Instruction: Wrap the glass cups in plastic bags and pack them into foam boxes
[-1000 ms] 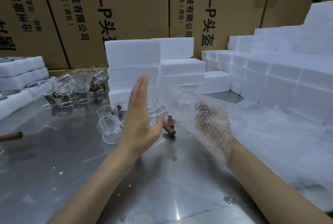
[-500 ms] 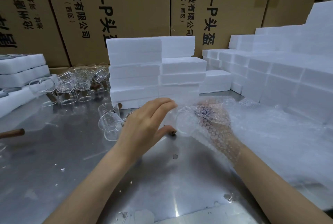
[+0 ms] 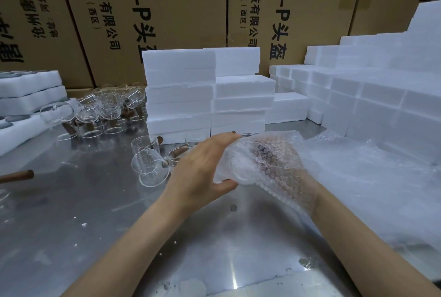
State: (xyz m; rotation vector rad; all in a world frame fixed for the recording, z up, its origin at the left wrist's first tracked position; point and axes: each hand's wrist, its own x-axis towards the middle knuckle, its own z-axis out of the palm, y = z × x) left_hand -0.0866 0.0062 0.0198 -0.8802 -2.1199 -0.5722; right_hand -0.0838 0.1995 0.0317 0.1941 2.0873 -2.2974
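One cup point(image 3: 241, 167) is held inside one bubble bag point(image 3: 274, 153). The bag is gripped by the left hand point(image 3: 200, 170); the right hand point(image 3: 276, 165), inside, grips the cup.

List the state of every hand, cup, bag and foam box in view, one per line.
Left hand: curled round the end of the bubble bag.
Right hand: inside the bubble bag, grip hidden.
Bubble bag: held off the table, a glass cup inside.
Loose cups: unwrapped, on the table.
Far cups: unwrapped, clustered.
Foam boxes: closed, stacked.
Left foam trays: open, stacked.
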